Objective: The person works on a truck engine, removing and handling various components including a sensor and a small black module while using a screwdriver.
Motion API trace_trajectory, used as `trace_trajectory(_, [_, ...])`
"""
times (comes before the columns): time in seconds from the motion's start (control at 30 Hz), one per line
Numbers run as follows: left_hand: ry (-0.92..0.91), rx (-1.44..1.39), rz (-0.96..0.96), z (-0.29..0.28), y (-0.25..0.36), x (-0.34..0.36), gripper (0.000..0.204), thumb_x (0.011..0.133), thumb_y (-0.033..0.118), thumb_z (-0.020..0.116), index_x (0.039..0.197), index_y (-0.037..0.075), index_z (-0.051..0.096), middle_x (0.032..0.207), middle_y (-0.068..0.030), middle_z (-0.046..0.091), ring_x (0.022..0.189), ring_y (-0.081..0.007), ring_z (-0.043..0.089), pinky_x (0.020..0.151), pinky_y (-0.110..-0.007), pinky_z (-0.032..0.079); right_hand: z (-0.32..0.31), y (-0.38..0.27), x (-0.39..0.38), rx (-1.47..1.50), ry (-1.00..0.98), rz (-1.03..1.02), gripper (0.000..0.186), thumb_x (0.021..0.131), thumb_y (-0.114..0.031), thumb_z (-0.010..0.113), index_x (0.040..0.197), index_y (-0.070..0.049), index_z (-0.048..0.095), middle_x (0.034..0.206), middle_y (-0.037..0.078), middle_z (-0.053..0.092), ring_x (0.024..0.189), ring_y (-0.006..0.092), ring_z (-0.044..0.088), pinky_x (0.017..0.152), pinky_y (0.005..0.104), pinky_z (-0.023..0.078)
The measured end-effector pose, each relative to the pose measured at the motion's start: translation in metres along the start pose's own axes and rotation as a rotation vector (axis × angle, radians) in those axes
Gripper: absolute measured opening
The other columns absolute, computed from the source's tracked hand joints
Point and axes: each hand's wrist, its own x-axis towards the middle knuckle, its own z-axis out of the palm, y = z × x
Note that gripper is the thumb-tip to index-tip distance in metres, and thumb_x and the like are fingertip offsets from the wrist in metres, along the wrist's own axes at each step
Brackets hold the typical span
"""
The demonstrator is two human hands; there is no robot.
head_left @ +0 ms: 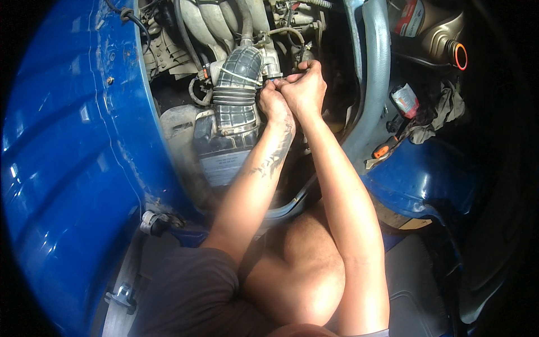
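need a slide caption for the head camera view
Left hand and right hand meet beside the ribbed black hose of an engine, with a blue panel at left.

A tattoo point(276, 156) marks the left forearm point(247, 194) below a dark short sleeve point(193, 275).

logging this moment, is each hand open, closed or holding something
Left hand: fingers curled near the pale fitting; hold can't be told.
Right hand: fingers bent beside the left's; hold can't be told.
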Motion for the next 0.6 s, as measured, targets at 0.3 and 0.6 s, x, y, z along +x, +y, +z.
trace_trajectory(0.3, [-0.046,-0.022,-0.055,-0.003,-0.003,0.009,0.031,0.097,0.026,0.033,0.090,0.004,0.055,0.087,-0.0096,0.060,0.082,-0.0207,0.058,0.077,-0.030,0.046,0.002,0.003,0.001,-0.015,-0.002,-0.016,0.044,0.067,-0.006,0.071,0.105,0.000,0.050,0.079,0.013,0.068,0.079,0.0302,0.067,0.077,0.0391,0.050])
trace_trajectory(0.6, [0.058,-0.034,-0.082,-0.003,-0.004,0.014,0.030,0.097,0.024,0.034,0.084,0.007,0.054,0.081,-0.0072,0.058,0.074,-0.0184,0.057,0.073,-0.027,0.046,0.006,0.012,0.007,-0.001,-0.021,-0.049,0.051,0.066,-0.012,0.078,0.107,0.001,0.052,0.080,0.009,0.068,0.079,0.0228,0.067,0.077,0.0346,0.051])
